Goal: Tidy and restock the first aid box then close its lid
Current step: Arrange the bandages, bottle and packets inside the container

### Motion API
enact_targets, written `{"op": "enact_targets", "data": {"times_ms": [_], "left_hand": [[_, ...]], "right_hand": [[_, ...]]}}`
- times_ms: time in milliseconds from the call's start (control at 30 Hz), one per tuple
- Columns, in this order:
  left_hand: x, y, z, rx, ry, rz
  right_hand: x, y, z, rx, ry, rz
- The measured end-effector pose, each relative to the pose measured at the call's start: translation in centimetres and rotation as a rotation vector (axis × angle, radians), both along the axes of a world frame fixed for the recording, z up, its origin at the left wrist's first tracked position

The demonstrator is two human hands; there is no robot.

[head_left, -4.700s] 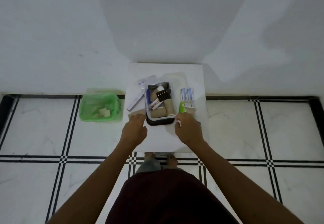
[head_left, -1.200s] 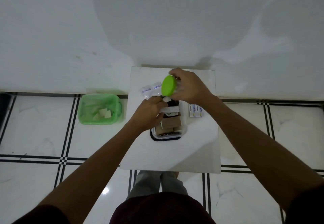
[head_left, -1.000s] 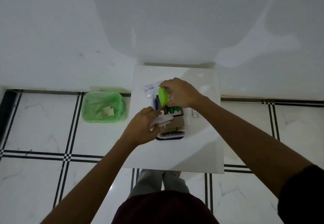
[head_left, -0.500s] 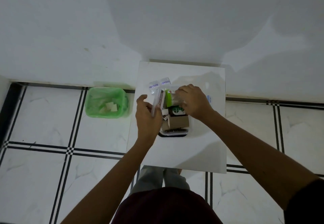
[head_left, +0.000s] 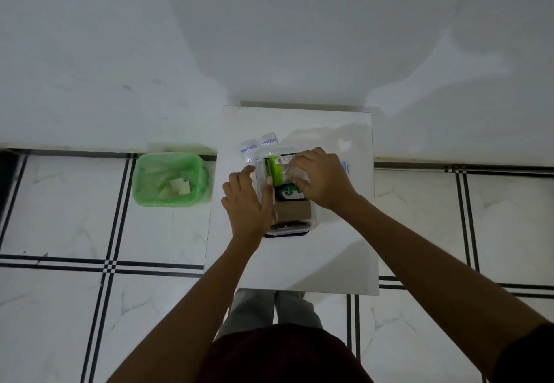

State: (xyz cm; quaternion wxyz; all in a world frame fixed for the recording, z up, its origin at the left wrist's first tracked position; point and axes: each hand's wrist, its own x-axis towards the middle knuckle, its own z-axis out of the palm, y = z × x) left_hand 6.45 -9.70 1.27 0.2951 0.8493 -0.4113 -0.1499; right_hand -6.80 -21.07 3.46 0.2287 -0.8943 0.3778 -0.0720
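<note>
The first aid box (head_left: 289, 228), a small clear tub on a dark base, stands mid-table. Inside it lie a brown bandage roll (head_left: 293, 210) and a green-labelled packet (head_left: 289, 193). My right hand (head_left: 325, 180) grips a clear jar with a green cap (head_left: 275, 170), lying on its side at the box's far end. At the box's left wall, my left hand (head_left: 247, 202) holds a long white carton (head_left: 260, 174) upright on its edge. Two white sachets (head_left: 259, 145) lie on the table behind the box. The lid cannot be made out.
A white square table (head_left: 287, 265) stands against the wall. A green bin (head_left: 169, 178) with paper scraps sits on the tiled floor to its left. A blister strip (head_left: 345, 168) peeks out right of my right hand. My legs are under the table's near edge.
My right hand brought the green-capped jar down from above the table and laid it into the box's far end. My left hand moved the white carton against the box's left side.
</note>
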Motion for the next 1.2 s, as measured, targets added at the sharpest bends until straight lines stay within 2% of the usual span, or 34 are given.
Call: {"op": "enact_targets", "data": {"times_ms": [67, 133, 200, 300, 400, 467, 533, 633, 800, 933, 1033, 1133, 1200], "left_hand": [[1.8, -0.6, 0.3, -0.101, 0.028, 0.016], [4.0, -1.8, 0.2, -0.122, 0.054, -0.044], [6.1, -3.4, -0.4, -0.059, 0.061, -0.138], [8.3, -5.3, -1.7, 0.101, 0.079, -0.246], [9.4, -6.7, -3.3, 0.202, 0.108, -0.297], [9.9, -7.6, -4.0, 0.242, 0.124, -0.234], [10.2, -8.5, -4.7, 0.291, 0.154, -0.148], [10.3, -9.9, -5.7, 0.353, 0.143, -0.152], [10.2, -11.2, -6.6, 0.39, 0.12, -0.215], [10.3, -11.5, -6.7, 0.354, 0.204, -0.089], [10.2, -11.0, -6.1, 0.27, 0.391, 0.076], [11.3, -10.0, -5.4, 0.143, 0.623, 0.218], [12.1, -9.0, -4.1, 0.054, 0.675, 0.263]], "right_hand": [[-0.6, -0.4, 0.4, -0.009, -0.14, -0.11], [-1.3, -1.4, 0.6, 0.001, -0.18, -0.243], [-2.1, -2.9, 0.3, 0.098, -0.037, -0.306], [-3.5, -4.3, -1.2, 0.247, 0.23, -0.26], [-4.3, -4.5, -2.7, 0.304, 0.372, -0.248], [-4.3, -4.3, -3.6, 0.325, 0.41, -0.354], [-4.1, -3.8, -4.2, 0.371, 0.36, -0.569], [-3.7, -3.3, -5.1, 0.438, 0.271, -0.844], [-3.1, -3.2, -6.7, 0.463, 0.211, -1.056], [-3.3, -3.5, -7.2, 0.522, 0.022, -1.053], [-4.0, -3.5, -6.4, 0.528, -0.051, -1.011], [-4.5, -3.3, -3.6, 0.498, -0.204, -0.967], [-4.8, -2.9, -1.1, 0.485, -0.3, -0.908]]}}
